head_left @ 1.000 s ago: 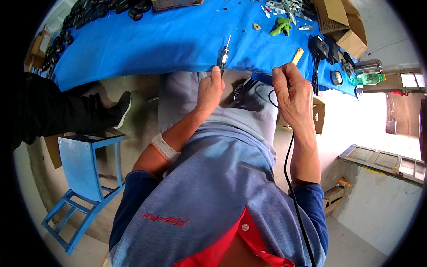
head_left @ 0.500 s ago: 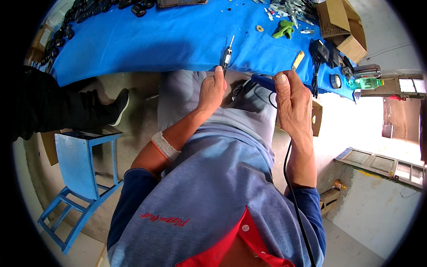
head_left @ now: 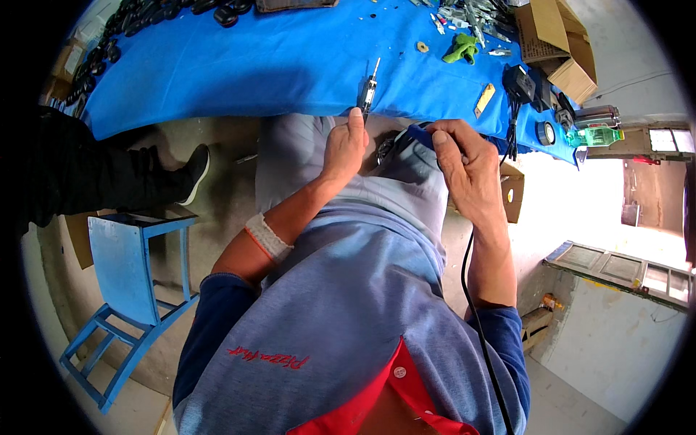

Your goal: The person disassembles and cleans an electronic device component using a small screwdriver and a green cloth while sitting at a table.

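Note:
My left hand (head_left: 345,147) is closed around the lower end of a slim electronic mechanism with a thin metal shaft (head_left: 370,90). The shaft points away from me, just over the near edge of the blue cloth (head_left: 290,80). My right hand (head_left: 471,170) pinches a dark blue handle (head_left: 420,135) between thumb and fingers, below the cloth's edge and above my lap. Which tool the handle belongs to cannot be made out, and its far end is hard to see. A small flat yellowish piece (head_left: 484,100) lies on the cloth beyond my right hand.
Black adapters (head_left: 519,83) with cables, a round tin (head_left: 546,133) and a green bottle (head_left: 596,135) sit at the table's right end. Small parts (head_left: 475,18), a green rag (head_left: 462,48) and a cardboard box (head_left: 554,40) lie behind. Another person's shoe (head_left: 194,174) and a blue chair (head_left: 123,268) are at left.
My right hand has turned and shifted slightly left and down, away from the yellowish piece, with the blue handle still in it. My left hand has barely moved.

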Tool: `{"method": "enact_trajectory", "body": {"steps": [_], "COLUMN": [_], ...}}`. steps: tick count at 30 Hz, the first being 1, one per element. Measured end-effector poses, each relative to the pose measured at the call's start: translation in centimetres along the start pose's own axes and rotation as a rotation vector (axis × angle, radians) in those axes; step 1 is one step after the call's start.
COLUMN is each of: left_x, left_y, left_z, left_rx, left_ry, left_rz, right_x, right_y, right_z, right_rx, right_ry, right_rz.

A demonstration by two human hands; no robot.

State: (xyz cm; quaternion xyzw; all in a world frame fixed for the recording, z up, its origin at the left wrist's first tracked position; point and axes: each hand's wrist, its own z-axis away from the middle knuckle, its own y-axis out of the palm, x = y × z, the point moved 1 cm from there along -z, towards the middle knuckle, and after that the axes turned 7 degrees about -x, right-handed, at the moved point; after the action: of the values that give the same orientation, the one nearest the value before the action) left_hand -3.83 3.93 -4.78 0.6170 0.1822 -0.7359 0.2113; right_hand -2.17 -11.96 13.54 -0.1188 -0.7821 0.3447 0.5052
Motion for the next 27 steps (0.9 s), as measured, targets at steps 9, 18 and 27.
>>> {"method": "enact_trajectory", "body": {"steps": [9, 18, 27], "left_x": [-0.6, -0.6, -0.6], "left_y": [0.1, 0.3, 0.3], "left_z": [0.2, 0.3, 0.3], "left_rx": [0.016, -0.012, -0.004], "left_ry": [-0.006, 0.002, 0.006], "left_rz": [-0.020, -0.018, -0.024], "right_x": [0.4, -0.7, -0.3], "right_y": [-0.1, 0.2, -0.2], "right_z": [0.4, 0.4, 0.5], "right_rx": [-0.064, -0.021, -0.070], "right_ry": [-0.065, 0.093, 0.039], "right_rz": [0.133, -0.076, 0.093]}}
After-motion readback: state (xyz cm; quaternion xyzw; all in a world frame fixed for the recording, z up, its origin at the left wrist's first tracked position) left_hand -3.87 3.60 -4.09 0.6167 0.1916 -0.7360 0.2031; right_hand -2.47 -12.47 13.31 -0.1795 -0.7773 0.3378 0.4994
